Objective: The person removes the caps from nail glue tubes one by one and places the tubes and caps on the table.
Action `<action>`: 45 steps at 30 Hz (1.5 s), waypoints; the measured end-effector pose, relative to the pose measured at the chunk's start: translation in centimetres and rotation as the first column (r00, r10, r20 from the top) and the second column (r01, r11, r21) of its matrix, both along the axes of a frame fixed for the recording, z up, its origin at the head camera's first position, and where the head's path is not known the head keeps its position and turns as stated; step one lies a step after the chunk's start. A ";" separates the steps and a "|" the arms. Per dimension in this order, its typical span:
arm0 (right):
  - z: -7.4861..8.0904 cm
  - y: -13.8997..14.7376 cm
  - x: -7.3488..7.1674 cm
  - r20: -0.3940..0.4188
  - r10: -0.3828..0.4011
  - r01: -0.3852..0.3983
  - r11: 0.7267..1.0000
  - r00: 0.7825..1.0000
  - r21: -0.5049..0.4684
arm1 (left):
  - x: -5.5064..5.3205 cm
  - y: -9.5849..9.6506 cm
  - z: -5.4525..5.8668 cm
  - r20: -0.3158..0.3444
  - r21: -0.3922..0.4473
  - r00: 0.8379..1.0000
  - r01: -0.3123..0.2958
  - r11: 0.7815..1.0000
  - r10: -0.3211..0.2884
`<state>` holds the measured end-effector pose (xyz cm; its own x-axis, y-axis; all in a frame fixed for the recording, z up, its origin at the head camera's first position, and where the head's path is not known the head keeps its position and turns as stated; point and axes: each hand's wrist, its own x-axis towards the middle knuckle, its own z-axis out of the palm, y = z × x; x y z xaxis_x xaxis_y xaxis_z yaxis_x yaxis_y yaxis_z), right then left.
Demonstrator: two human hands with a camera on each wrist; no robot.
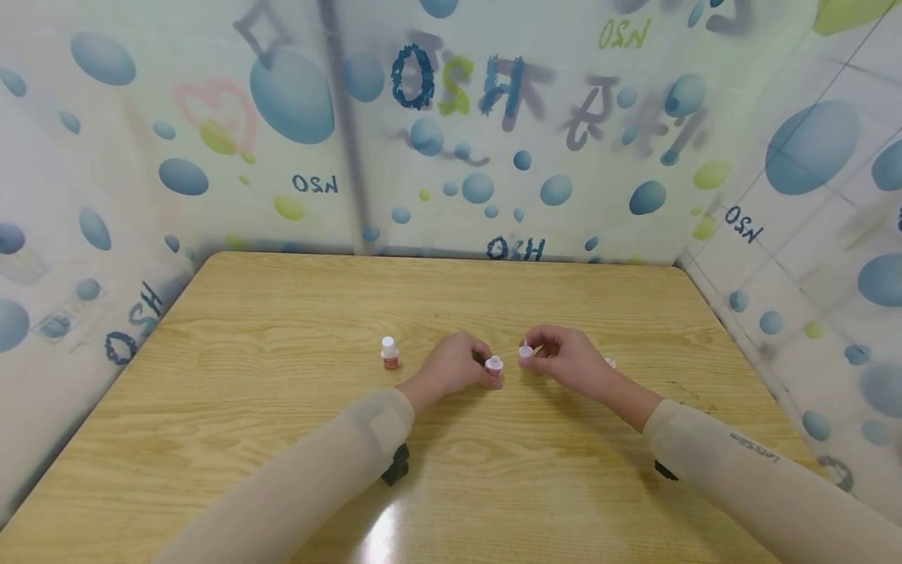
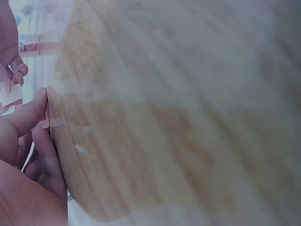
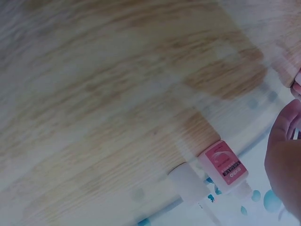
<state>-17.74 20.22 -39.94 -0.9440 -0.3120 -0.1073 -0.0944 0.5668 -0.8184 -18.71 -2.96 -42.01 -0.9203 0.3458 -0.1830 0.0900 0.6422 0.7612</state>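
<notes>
In the head view my left hand (image 1: 454, 364) grips a small white bottle (image 1: 494, 366) with a red label, upright and low over the table, its narrow white neck bare. A little to the right, my right hand (image 1: 567, 359) pinches a white cap (image 1: 525, 352) between thumb and fingers. The left wrist view shows the left thumb and fingers (image 2: 30, 110) around the bottle, of which only a pink sliver (image 2: 44, 118) shows, and the white cap (image 2: 11, 95) in the right hand above.
A capped red-labelled bottle (image 1: 391, 354) stands left of my left hand. Behind my right hand, mostly hidden in the head view, another pink-labelled bottle (image 3: 225, 165) with a bare nozzle stands beside a loose white cap (image 3: 189, 182). Printed walls surround the wooden table (image 1: 296, 313).
</notes>
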 end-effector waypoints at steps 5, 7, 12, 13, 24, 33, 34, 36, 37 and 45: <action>-0.2 -0.2 0.0 0.013 0.005 -0.005 1.000 1.000 0.025 | 0.0 0.0 -0.1 0.002 0.011 1.000 -0.005 1.000 0.005; -0.3 -0.2 0.0 0.024 0.006 -0.006 0.999 1.000 0.039 | 0.0 0.0 -0.2 0.002 0.016 1.000 -0.006 1.000 0.006; -0.5 -0.3 0.1 0.068 -0.006 0.002 0.998 0.998 0.058 | 0.0 0.0 -0.1 -0.010 0.018 1.000 -0.003 1.000 0.004; -0.5 -0.4 0.0 0.079 -0.012 0.007 0.998 0.997 0.058 | 0.1 0.0 0.0 -0.011 0.017 1.000 0.000 1.000 0.001; -0.7 -0.3 -0.1 0.121 -0.022 0.017 0.999 0.992 0.041 | 0.3 0.0 0.5 -0.006 0.001 1.000 0.012 1.000 -0.012; -0.8 -0.4 -0.2 0.113 -0.016 0.010 0.998 0.994 0.057 | 0.2 0.1 0.3 0.008 -0.002 1.000 0.001 1.000 -0.001; -0.8 -0.5 -0.2 0.111 -0.016 0.010 0.998 0.994 0.061 | 0.2 0.1 0.3 0.009 -0.002 1.000 -0.003 1.000 0.003; -0.8 -0.6 -0.3 0.105 -0.009 0.002 0.997 0.994 0.071 | 0.1 0.2 0.2 0.010 -0.003 1.000 -0.008 1.000 0.008; -0.9 -0.7 -0.3 0.105 -0.010 0.002 0.997 0.994 0.074 | 0.1 0.2 0.2 0.011 -0.004 1.000 -0.010 1.000 0.010; -1.3 -1.2 -0.4 0.085 0.024 -0.031 0.996 0.996 0.083 | 0.1 0.2 0.4 0.030 -0.006 1.000 -0.008 1.000 0.009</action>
